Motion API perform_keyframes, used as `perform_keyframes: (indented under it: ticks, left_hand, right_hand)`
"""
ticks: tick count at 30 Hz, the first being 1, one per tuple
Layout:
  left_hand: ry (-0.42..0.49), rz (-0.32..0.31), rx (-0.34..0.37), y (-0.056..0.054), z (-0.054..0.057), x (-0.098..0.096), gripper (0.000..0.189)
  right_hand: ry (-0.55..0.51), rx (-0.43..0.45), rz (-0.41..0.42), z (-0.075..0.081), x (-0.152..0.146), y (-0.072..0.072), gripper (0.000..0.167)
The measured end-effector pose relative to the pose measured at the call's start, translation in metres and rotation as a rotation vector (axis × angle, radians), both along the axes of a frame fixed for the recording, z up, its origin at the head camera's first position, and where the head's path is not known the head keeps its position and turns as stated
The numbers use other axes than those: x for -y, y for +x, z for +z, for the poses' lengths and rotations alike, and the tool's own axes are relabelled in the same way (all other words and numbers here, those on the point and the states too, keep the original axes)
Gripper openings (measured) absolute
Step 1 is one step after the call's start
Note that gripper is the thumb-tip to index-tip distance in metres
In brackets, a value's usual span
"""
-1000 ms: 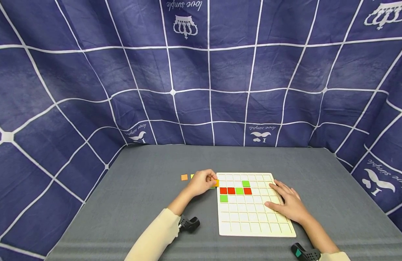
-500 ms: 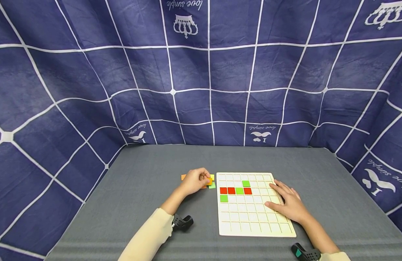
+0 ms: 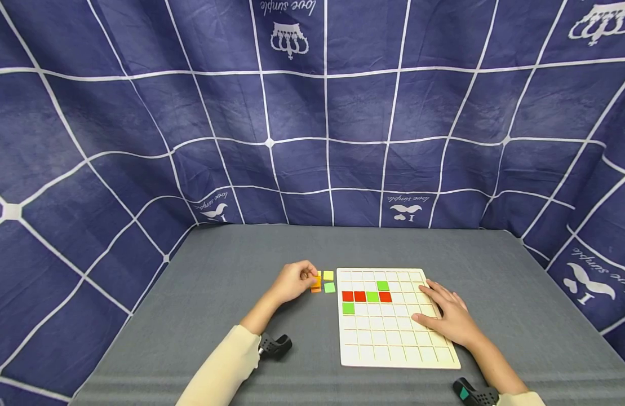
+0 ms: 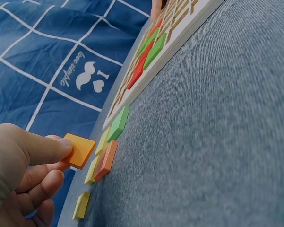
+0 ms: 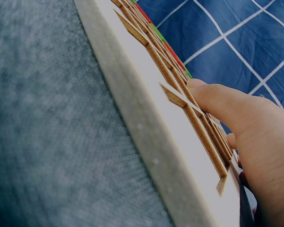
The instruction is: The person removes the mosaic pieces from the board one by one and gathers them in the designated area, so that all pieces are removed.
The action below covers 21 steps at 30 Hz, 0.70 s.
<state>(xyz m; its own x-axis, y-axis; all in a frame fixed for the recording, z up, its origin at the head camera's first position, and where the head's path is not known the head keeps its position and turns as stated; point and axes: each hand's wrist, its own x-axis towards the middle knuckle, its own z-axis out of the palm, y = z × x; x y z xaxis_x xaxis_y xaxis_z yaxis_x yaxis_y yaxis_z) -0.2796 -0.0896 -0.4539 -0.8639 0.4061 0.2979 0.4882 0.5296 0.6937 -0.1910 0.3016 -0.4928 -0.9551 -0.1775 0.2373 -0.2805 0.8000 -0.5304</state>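
Note:
My left hand (image 3: 293, 282) pinches a square orange tile (image 4: 79, 151) between thumb and fingers, raised over the loose tiles left of the board. Under and beside it lie a light green tile (image 3: 329, 288), a yellow tile (image 3: 328, 275) and a darker orange tile (image 4: 107, 161). On the cream grid board (image 3: 378, 354), red tiles (image 3: 347, 296) and green tiles (image 3: 382, 286) sit in some squares of the upper left. My right hand (image 3: 450, 317) rests on the board's right edge with fingers spread; its thumb (image 5: 217, 99) lies across the grid ridges.
A grey cloth (image 3: 231, 254) covers the table. Behind it hangs a dark blue curtain (image 3: 363, 113) with white lines, also along both sides. Black wrist devices (image 3: 275, 345) sit at both sleeves. In the left wrist view, another yellow tile (image 4: 81, 205) lies apart from the cluster.
My left hand has moved left from the board's edge with the orange tile, uncovering the yellow and light green tiles. My right hand and the board have stayed in place.

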Motion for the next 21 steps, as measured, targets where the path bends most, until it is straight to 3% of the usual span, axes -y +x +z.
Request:
perform_keyframes:
  ticks: [21]
  left_hand:
    - [0.004,0.038,0.045,0.002,-0.005,0.026,0.009]
  right_hand:
    - [0.003,-0.004,0.004,-0.001,-0.001,0.000,0.079]
